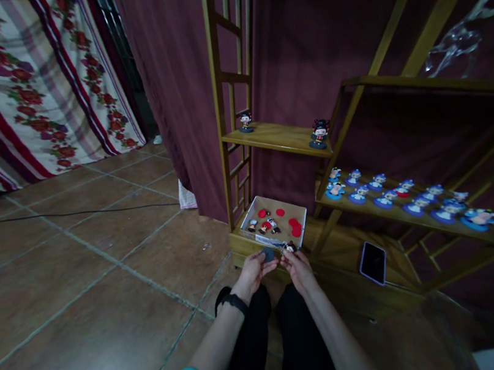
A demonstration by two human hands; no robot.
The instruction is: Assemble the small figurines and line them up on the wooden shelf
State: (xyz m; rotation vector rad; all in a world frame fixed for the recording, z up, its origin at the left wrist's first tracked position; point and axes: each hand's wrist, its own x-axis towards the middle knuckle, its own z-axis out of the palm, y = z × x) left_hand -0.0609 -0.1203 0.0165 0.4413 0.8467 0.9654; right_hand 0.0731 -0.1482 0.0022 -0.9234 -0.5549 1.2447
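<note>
head view: the right hand (299,265) clamps a small figurine (289,246) between thumb and fingertips, near an open box (296,211); the left hand (253,270) pinches a dark disc (268,255) just left. the figurine appears light, stiff, somewhat fragile, best held by its body. both forearms reach forward, converging.

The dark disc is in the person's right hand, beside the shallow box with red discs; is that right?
Not quite: the head view shows the dark disc in the left hand, beside the shallow box with red discs.
</note>
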